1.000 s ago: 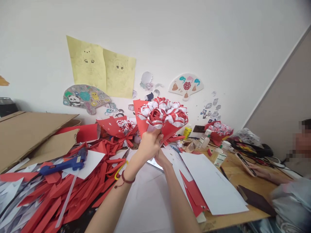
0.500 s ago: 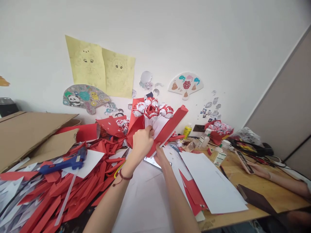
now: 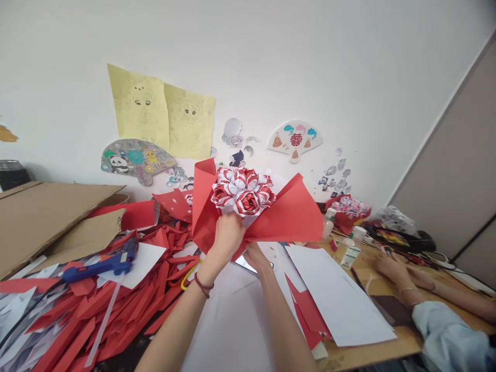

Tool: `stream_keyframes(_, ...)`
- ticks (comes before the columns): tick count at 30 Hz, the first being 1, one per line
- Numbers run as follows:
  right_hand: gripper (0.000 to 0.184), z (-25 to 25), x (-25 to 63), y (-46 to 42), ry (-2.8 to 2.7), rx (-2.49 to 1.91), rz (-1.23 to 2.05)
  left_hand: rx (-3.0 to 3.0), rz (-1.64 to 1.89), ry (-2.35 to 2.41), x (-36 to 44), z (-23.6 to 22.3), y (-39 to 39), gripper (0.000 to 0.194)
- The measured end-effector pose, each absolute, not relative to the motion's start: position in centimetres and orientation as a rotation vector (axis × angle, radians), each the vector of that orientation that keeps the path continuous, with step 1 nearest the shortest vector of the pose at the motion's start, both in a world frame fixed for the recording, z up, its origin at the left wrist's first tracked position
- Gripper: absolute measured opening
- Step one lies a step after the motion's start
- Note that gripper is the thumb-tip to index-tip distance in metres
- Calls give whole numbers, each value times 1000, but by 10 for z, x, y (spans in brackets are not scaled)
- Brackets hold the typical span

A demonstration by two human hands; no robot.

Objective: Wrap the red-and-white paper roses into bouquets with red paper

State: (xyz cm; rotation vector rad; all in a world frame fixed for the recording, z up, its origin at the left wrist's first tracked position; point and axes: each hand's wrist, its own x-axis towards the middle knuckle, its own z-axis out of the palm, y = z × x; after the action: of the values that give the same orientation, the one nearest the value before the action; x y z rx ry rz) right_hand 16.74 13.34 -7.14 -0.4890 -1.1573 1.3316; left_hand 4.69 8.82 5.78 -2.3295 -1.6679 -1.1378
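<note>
your left hand (image 3: 229, 233) grips the paper roses (image 3: 251, 202) underneath, probably so they bunch together. red paper (image 3: 296, 217) hides your right hand's (image 3: 256, 256) fingers; i can't tell their grip.

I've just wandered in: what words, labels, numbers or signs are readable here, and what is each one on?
"囍": red sign on the white fan on the wall.
Too small or blurred to read: the label on the bottle, the faint print on the white sheet, any marks on the phone, and the sticker on the glue gun.
I can make out no other text.
</note>
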Motion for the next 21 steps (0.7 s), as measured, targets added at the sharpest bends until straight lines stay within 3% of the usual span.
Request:
stream_keyframes(8, 25, -77, 172, 138, -1144, -435, 1327, -2508, -1231, -1549, 53, 57, 85, 23)
stream_keyframes(21, 63, -74, 161, 127, -1149, -399, 1427, -2459, -1332, -1467, 23, 75, 88, 18)
